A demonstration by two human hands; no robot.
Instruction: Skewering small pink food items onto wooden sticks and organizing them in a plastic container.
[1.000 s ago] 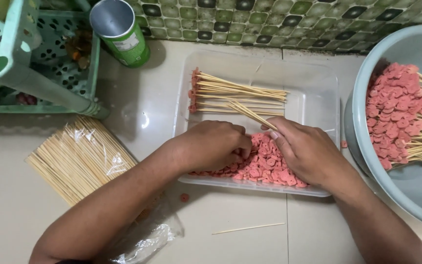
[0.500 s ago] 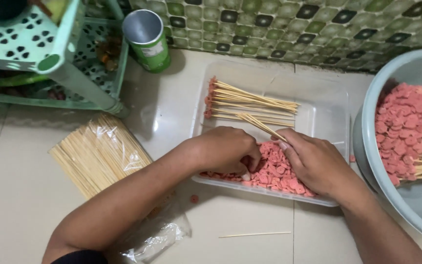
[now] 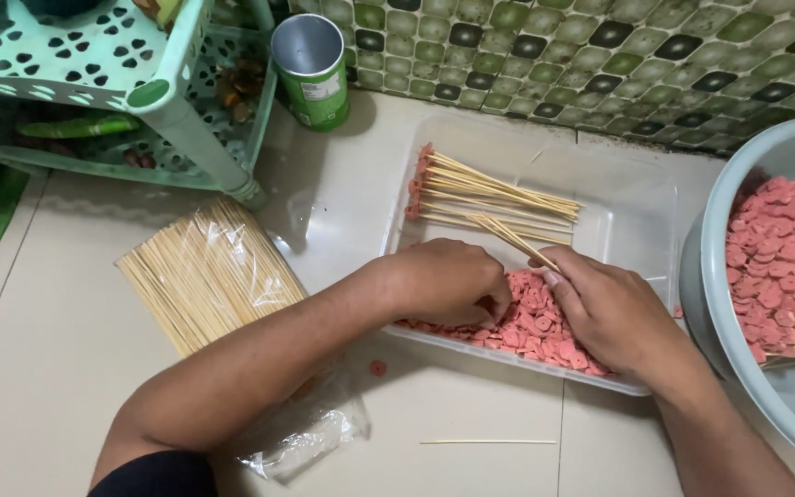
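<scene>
1. Head view: left hand [image 3: 448,281] curled, digging among pink slices [image 3: 535,331] in the tray [image 3: 641,225]; whether it holds one, cannot tell.
2. Right hand [image 3: 604,308] pinches a skewer [image 3: 512,241], its tip angled away from the slices, clear for threading.
3. Finished sticks [image 3: 489,195] lie beyond both hands.

Beige tiled floor [image 3: 66,322], green mosaic wall [image 3: 600,55]

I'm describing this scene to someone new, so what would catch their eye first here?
Most striking are the two hands, left hand and right hand, meeting over pink sausage slices in a clear plastic tray at centre; the right holds a bamboo skewer. At the right edge, a grey basin holds loaded skewers; a wrapped skewer bundle lies left.
</scene>
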